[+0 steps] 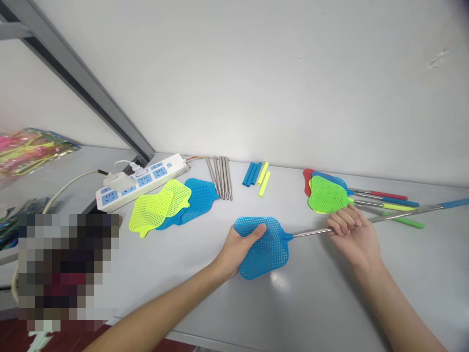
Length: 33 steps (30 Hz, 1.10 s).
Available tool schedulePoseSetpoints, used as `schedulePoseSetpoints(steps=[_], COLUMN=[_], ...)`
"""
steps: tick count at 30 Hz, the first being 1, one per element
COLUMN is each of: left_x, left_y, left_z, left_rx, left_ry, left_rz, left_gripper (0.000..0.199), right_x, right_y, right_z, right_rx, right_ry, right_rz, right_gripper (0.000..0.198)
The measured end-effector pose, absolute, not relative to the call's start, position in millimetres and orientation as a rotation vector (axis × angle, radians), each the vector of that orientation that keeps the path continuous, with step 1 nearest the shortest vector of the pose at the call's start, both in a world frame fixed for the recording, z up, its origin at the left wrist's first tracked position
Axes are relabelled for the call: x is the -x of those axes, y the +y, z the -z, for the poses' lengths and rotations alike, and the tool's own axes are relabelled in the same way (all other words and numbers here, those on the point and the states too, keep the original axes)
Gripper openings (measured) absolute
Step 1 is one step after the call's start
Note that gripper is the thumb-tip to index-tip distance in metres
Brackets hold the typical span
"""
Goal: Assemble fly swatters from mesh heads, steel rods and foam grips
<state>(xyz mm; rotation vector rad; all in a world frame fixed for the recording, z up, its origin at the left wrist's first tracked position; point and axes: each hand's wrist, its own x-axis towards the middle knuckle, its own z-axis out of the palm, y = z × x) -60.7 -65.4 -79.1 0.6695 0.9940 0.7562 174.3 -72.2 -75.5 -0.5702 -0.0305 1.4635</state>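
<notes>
A blue fly swatter (pixel 264 254) with an extended metal telescopic rod is held level above the grey table. My left hand (pixel 238 249) grips the left edge of its mesh head, thumb on top. Around the middle of the rod my right hand (pixel 353 234) is closed, fingers curled over the metal. The rod runs on to a blue grip (pixel 454 203) at the right edge of view. Just behind my right hand lies a pile of fly swatters, topped by a green one (pixel 328 194), with red and blue heads partly hidden beneath.
Loose yellow and blue swatter heads (pixel 150 210) lie at left, beside several metal rods (pixel 225 178). Blue and yellow grip sleeves (pixel 252 173) lie near the wall. A white power strip (pixel 176 168) with plugs stands behind. Bagged goods (pixel 32 151) are at far left.
</notes>
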Motion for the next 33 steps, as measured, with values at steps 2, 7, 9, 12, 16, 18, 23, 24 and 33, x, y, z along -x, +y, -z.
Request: schedulePoseSetpoints(steps=[2,7,9,12,16,18,23,24,33], left_x=[61,62,62,62,62,63,62,62,61], left_y=[-67,-69,-70,-70,-70,-71,-72,-72,-72], left_z=[80,83,84,83,81,80,80,80,83], left_rx=[-0.694,-0.749,-0.768,-0.782,-0.772,-0.764,-0.777,-0.782,-0.806], left_ry=[1.025,1.098,1.112,1.123,1.121,1.111,1.122,1.134,1.174], left_rz=[-0.760,-0.777,-0.782,-0.779,-0.766,-0.759,-0.763,-0.763,-0.761], left_gripper=[0.034,0.032,0.031,0.031,0.031,0.031,0.031,0.031,0.030], right_x=[-171,-163,-161,-157,-151,-148,-142,-141,-135], right_y=[-73,-75,-76,-78,-78,-78,-78,-79,-84], right_z=[75,78,79,80,86,89,92,92,83], right_rx=[0.562,0.563,0.562,0.547,0.509,0.492,0.482,0.481,0.514], right_ry=[-0.015,-0.005,0.000,0.012,0.046,0.049,0.049,0.051,0.051], right_rz=[-1.455,-1.414,-1.398,-1.379,-1.401,-1.419,-1.440,-1.434,-1.415], right_gripper=[0.034,0.035,0.035,0.035,0.034,0.034,0.033,0.033,0.034])
